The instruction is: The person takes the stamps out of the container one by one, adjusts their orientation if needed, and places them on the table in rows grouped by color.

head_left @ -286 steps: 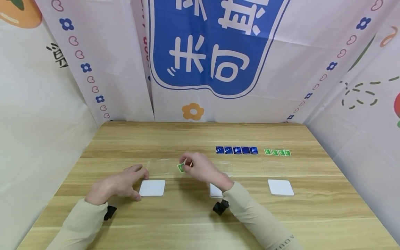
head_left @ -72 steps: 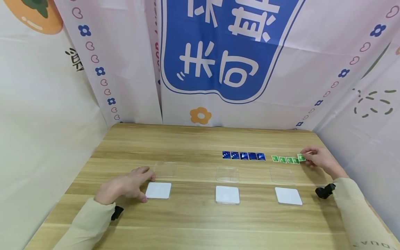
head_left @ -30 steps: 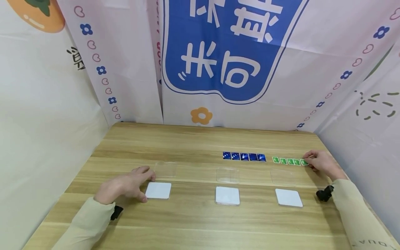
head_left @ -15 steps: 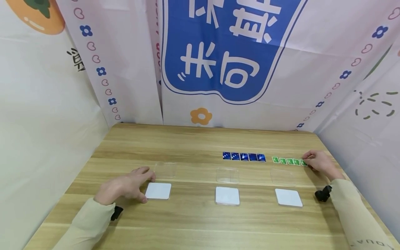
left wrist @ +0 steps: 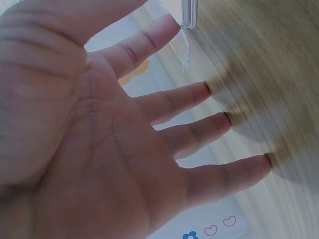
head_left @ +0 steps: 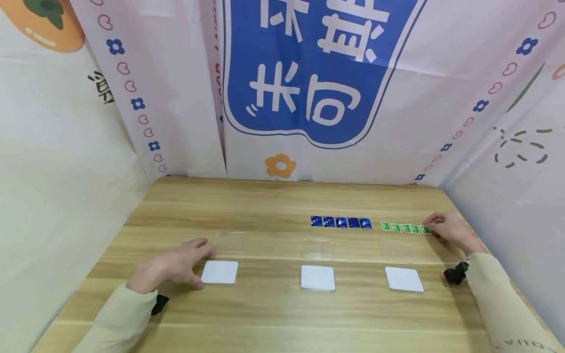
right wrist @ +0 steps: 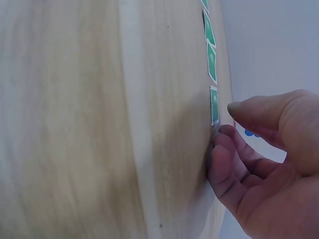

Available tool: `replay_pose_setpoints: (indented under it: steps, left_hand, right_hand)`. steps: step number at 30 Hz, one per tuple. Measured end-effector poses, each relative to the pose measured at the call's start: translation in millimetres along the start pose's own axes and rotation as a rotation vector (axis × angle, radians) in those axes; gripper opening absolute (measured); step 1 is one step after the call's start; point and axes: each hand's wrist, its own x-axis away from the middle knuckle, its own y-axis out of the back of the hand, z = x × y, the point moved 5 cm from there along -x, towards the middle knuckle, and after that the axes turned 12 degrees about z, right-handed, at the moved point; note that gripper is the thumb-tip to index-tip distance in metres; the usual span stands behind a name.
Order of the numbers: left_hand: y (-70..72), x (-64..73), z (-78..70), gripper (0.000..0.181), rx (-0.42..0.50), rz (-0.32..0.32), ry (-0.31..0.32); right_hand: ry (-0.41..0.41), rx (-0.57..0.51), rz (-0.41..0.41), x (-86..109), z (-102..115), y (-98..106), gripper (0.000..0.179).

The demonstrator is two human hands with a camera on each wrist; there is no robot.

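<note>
At the right end of a row of small green cards [head_left: 406, 228], my right hand [head_left: 450, 230] has its fingertips right at the last card [right wrist: 215, 105]. That card lies flat on the table; the right wrist view shows the thumb apart from the curled fingers [right wrist: 222, 164], no card pinched between them. My left hand [head_left: 169, 264] rests with fingers spread and fingertips on the table, its thumb and index finger [left wrist: 149, 42] at the left side of a white rounded-corner block [head_left: 219, 272], which looks layered at its edge in the left wrist view.
Left of the green row lies a row of small dark blue cards [head_left: 341, 222]. Two more white blocks [head_left: 318, 278] [head_left: 404, 279] lie at the middle and right. Behind each block is a clear plastic piece [head_left: 229, 242]. Printed cloth walls [head_left: 282, 152] enclose the table's back and sides.
My right hand has brought a green card from the middle left to the row's right end and laid it down. The left hand stays by the left block. The head view has shifted slightly.
</note>
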Motion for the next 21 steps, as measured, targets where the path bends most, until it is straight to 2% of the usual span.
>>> replay_pose_setpoints:
  steps: [10, 16, 21]
  left_hand:
    - [3.7, 5.6, 5.4, 0.055, -0.005, -0.007, -0.011]
    - [6.6, 5.7, 6.3, 0.059, 0.005, 0.011, -0.014]
    - [13.8, 6.7, 5.9, 0.052, 0.022, -0.008, -0.021]
  right_hand:
    - [0.0, -0.026, -0.01, -4.4, 4.4, 0.8, 0.034]
    - [0.026, 0.051, -0.058, -1.0, 11.3, 8.4, 0.039]
    - [0.055, 0.054, -0.065, 3.7, 21.5, 15.0, 0.043]
